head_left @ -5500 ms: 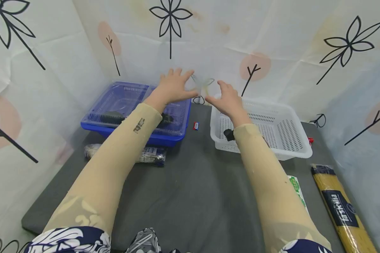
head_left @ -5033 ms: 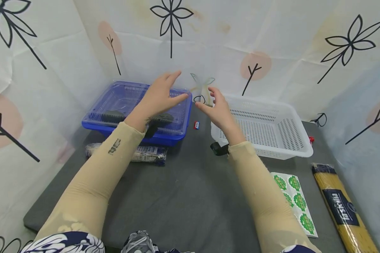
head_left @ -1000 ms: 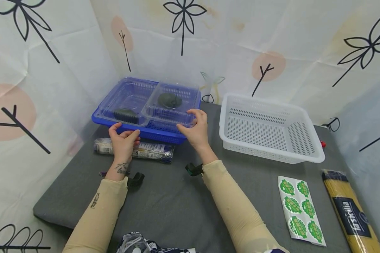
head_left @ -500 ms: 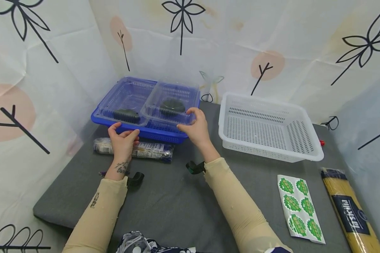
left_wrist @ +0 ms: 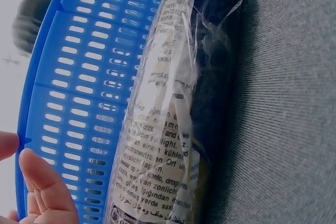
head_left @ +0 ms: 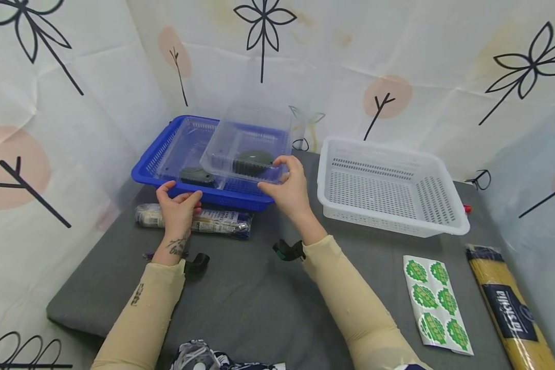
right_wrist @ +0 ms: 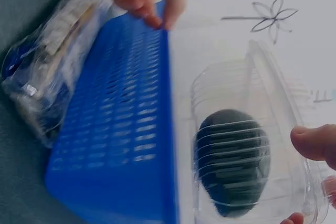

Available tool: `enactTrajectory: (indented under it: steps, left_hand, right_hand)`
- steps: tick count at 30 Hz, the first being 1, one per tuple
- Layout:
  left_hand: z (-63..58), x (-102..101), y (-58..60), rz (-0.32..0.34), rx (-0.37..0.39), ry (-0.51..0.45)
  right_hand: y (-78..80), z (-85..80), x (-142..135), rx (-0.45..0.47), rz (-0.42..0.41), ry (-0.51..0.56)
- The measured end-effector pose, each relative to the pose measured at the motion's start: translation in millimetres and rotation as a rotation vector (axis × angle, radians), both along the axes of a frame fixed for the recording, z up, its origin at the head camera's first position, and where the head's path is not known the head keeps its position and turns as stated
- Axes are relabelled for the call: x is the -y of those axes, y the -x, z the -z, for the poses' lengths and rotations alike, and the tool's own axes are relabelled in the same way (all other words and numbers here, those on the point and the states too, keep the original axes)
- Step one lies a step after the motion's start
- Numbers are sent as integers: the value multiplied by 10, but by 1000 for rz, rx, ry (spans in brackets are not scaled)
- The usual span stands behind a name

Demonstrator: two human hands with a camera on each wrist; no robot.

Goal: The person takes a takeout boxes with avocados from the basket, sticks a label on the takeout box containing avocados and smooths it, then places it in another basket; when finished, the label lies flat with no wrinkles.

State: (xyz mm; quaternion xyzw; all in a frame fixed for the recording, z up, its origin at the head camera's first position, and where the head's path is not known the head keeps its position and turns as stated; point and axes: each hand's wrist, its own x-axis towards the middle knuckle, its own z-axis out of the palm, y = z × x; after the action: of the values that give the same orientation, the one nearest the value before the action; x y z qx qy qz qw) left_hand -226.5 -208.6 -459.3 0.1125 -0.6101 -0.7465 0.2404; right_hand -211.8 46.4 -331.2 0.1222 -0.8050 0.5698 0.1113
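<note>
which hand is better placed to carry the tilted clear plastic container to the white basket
The right hand, I'd judge: it pinches the clear plastic container by its edge and is nearer the white basket, while the left hand grips the blue basket.

Looks like glossy clear plastic on the container (right_wrist: 218,90), ribbed along its wall. Shows smooth, semi-gloss plastic, pierced with slots, on the blue basket (head_left: 236,200), and similar perforated plastic on the white basket (head_left: 374,220). Shines as crinkled film around the printed packet (left_wrist: 163,103) and smoother film around the yellow packet (head_left: 511,313). Appears as matt, woven cloth across the bench (left_wrist: 283,103).
</note>
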Motion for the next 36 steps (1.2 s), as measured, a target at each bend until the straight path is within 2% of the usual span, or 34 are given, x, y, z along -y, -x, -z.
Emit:
enactTrajectory:
  steps: [4,9,16,22,30,36]
  left_hand:
    - [97,36,73,9,-25,-34]
    - [92,34,68,0,-33,-44]
    - [108,29,68,4,-29,-43]
    - [143,26,104,-14,-28,-43]
    - [119,28,83,14,-32,-64]
    - [39,3,34,49,9,-79]
  right_hand:
    - [-201,-101,-99,2,-24,17]
    - [-500,-127,-223,31,-52,46]
    - [-926,-29,-407,28,-46,20]
    - [-1307,64,-598,53,-46,67]
    - [-1770,239,-897,-3,-87,98]
    - [-2006,415,-1076,-67,-47,78]
